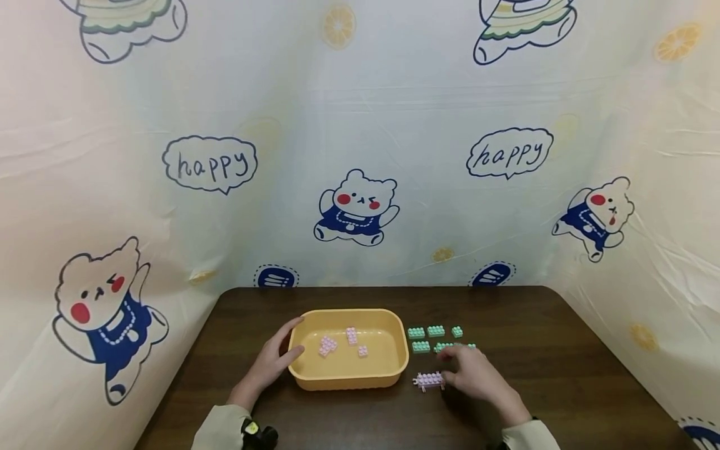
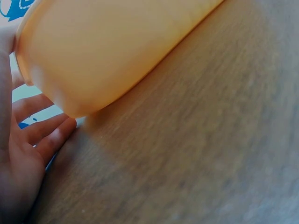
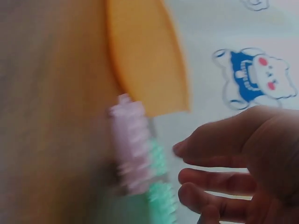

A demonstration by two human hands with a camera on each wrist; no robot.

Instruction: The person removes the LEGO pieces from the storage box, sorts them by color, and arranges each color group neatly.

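Note:
The left hand point(image 1: 267, 365) grips the left end of a yellow plastic bin point(image 1: 349, 382), its thumb at the rim; in the left wrist view its fingers point(image 2: 49, 130) lie against the outside corner. Several pink building bricks point(image 1: 351, 335) lie in the bin. The right hand point(image 1: 478, 374) hovers right of the bin, thumb and fingers apart, nothing between them. Just left of its thumb, a light purple brick assembly point(image 1: 429, 380) with small side projections lies on the table. Green building bricks point(image 1: 420, 347) sit beyond the hand, which partly hides some.
The dark wooden table point(image 1: 337, 422) carries everything, and its back edge meets a pale curtain point(image 1: 360, 94) printed with bears. Green bricks stand in rows near the bin's right end. A dark strap device point(image 1: 259, 434) is on the left wrist.

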